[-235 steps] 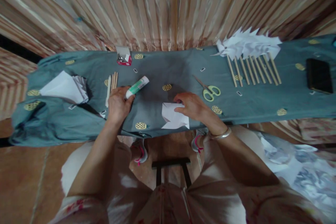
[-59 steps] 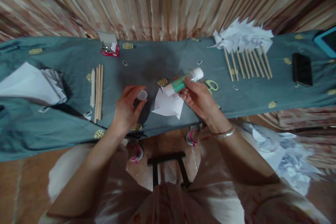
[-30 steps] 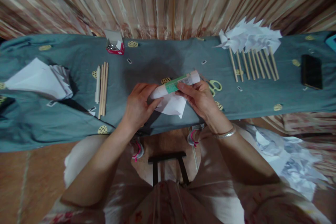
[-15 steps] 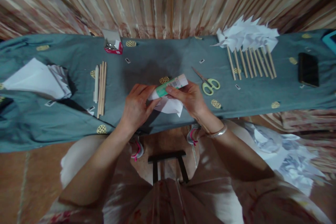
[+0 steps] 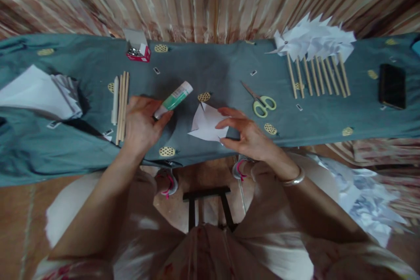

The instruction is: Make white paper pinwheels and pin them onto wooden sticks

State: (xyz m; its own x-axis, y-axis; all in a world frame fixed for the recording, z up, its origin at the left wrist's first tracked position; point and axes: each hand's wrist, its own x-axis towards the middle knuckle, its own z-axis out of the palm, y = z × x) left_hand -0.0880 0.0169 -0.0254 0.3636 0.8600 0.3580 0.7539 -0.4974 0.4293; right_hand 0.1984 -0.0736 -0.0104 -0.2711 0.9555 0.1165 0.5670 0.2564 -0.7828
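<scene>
A green and white glue stick [image 5: 174, 98] is held in my left hand [image 5: 141, 120], tilted up to the right. In front of me a folded white paper [image 5: 208, 123] with pointed corners lies on the dark green cloth. My right hand [image 5: 244, 133] is at the paper's right edge, its thumb and fingers apart and touching it or just over it. Scissors with light green handles [image 5: 260, 103] lie beyond my right hand. Several wooden sticks [image 5: 124, 105] and a white stick [image 5: 115, 100] lie beside my left hand.
White paper sheets [image 5: 42, 92] are stacked at the left. A red and white box [image 5: 139, 52] holds small metal pieces. Paper pinwheels [image 5: 316, 41] on sticks lie at the back right, near a black phone [image 5: 392, 86]. More papers [image 5: 367, 201] are below the table.
My left hand has moved left with the glue stick. My right hand has let go of the glue stick and moved to the paper, which is now more exposed.
</scene>
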